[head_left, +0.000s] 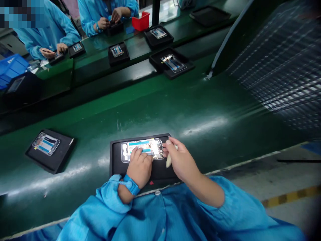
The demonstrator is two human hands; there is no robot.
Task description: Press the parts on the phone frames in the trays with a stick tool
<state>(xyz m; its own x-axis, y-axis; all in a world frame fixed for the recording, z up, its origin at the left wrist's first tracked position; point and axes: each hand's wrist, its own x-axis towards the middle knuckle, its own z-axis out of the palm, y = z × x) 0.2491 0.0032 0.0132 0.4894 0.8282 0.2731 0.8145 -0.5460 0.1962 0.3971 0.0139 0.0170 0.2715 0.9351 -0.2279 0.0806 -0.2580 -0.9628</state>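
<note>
A phone frame (157, 147) with blue strips and bright inner parts lies in a black tray (115, 167) in front of me. My left hand (140, 165), with a blue band at the wrist, rests on the frame's lower middle, fingers bent over it. At the frame's right end is my right hand (179, 155). Its thumb and fingers are closed around a small pale object (168, 161), which points down toward the tray. The fingertips are close to the frame's edge; whether they touch it is hard to tell.
Another black tray (64, 150) with a phone frame lies left on the green bench (100, 120). More trays (159, 62) stand along the line behind. Two people in blue work across, near a red bin (140, 21). At right is a dark ribbed sheet (281, 73).
</note>
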